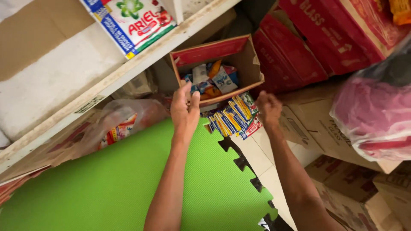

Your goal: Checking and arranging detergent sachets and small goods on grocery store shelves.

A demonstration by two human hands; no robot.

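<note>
My left hand [185, 109] is stretched out to the open cardboard box [246, 60] that sits on the floor against the wall, its fingers loose and spread, the tips at the front rim of the box and just beside the small sachets [209, 79] heaped inside; this grip is open and holds nothing that I can see. My right hand [268, 109] is curled into a loose fist just to the right of the box's lower corner, touching or nearly touching the row of blue and yellow sachet strips [233, 116] that lies on the floor in front of the box; the fingers are folded away from the camera, so I cannot tell whether this grip has closed on a strip or is simply bunched up empty. As I judge it, the sorting is partway: a fair pile of mixed packets is already in the box, while that one bundle of strips is outside it, on the edge of the green foam mat [128, 184] where the tiled floor begins. To my left a clear plastic bag [124, 122] with more packets in it lies under the white shelf [128, 70], and a detergent box [135, 21] stands on the shelf above. To the right are stacked red cartons [308, 47], brown cartons [325, 128] below them, and a clear sack of pink goods [372, 115], none of which my hands are near.
</note>
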